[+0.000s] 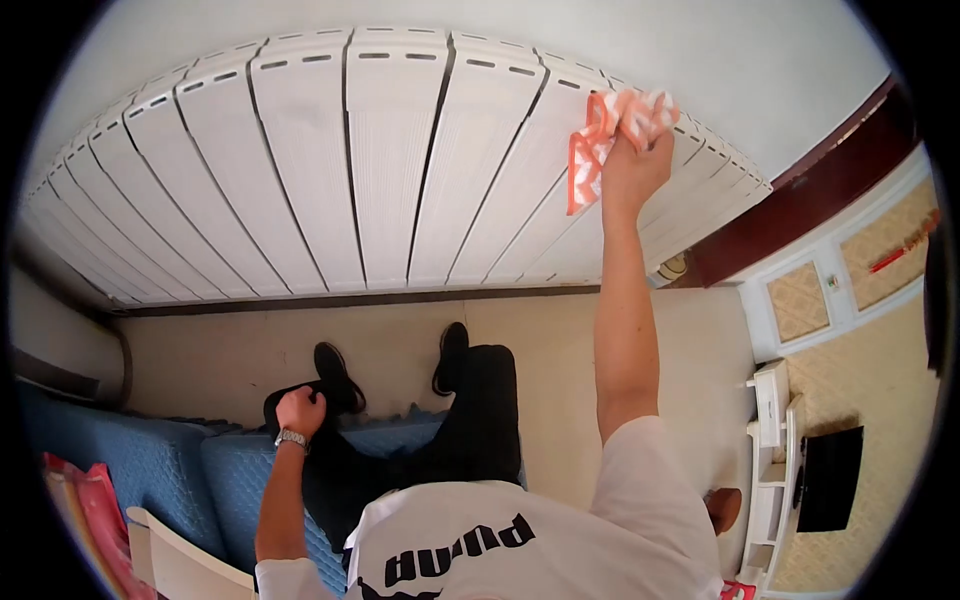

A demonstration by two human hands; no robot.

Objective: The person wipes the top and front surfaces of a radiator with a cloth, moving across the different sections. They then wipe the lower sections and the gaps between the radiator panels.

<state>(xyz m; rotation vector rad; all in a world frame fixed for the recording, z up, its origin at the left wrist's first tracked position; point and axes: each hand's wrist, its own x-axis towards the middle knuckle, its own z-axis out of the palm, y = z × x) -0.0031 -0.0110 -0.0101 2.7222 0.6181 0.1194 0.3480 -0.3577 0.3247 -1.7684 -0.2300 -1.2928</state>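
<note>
An orange-and-white patterned cloth is bunched in my right hand, near the top edge of a long white radiator, toward its right end. Part of the cloth hangs down to the left of the hand. My left hand, with a metal watch on the wrist, rests on my knee in dark trousers. Its fingers are curled in, and whether anything is inside them is hidden.
Beneath my legs is a blue quilted sofa, with a pink item at lower left. A white shelf unit and black television stand at the right. A dark red door frame is beyond the radiator.
</note>
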